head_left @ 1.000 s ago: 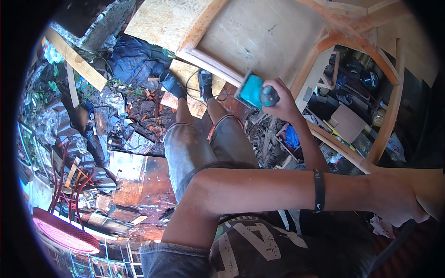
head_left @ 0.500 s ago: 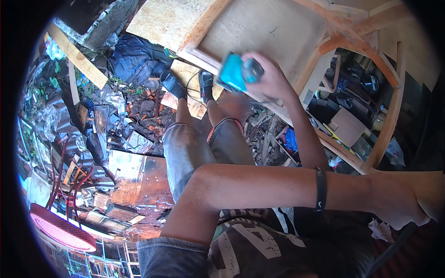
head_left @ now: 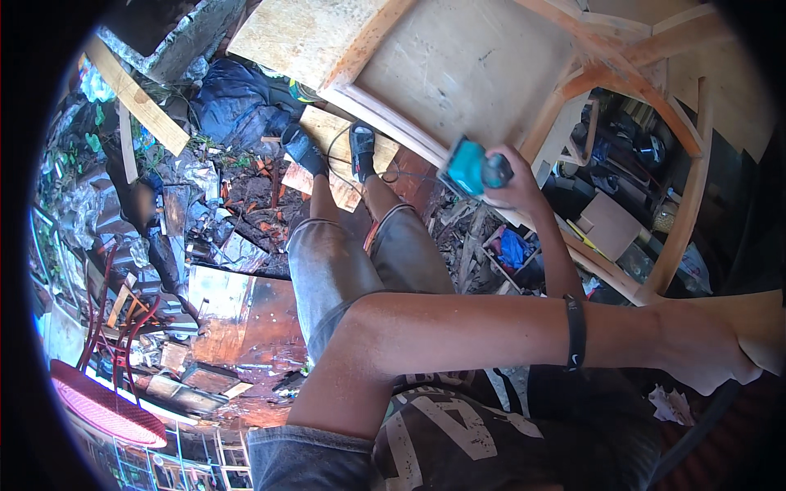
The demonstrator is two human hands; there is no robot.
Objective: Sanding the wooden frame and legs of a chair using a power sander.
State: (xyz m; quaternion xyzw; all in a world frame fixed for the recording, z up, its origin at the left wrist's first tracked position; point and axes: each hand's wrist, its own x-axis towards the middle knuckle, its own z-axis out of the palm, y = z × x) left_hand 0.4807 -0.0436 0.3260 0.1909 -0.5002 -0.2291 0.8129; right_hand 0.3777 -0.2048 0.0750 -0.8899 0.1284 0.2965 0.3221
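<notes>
My right hand [head_left: 514, 182] grips a teal power sander [head_left: 471, 167] and holds it against the lower edge of a pale wooden chair frame [head_left: 385, 110] that lies tipped over in front of me. Its plywood seat panel [head_left: 467, 74] faces me. My left arm, with a black wristband [head_left: 575, 334], crosses my body to the right. There my left hand [head_left: 711, 352] closes on a light wooden part [head_left: 765, 323] at the frame's right edge. A thin cable [head_left: 344, 151] runs down by my sandalled feet [head_left: 360, 151].
My feet stand on a board [head_left: 332, 131] among rubble and scrap. A dark blue bag [head_left: 229, 102] and a loose plank [head_left: 135, 98] lie at the upper left. A red metal chair [head_left: 123, 344] and a round red tabletop [head_left: 106, 405] are at the lower left. Boxes [head_left: 610, 225] sit under the frame.
The sander went up and left along the frame's edge, then came back down to the right. My left arm and hand have stayed where they were.
</notes>
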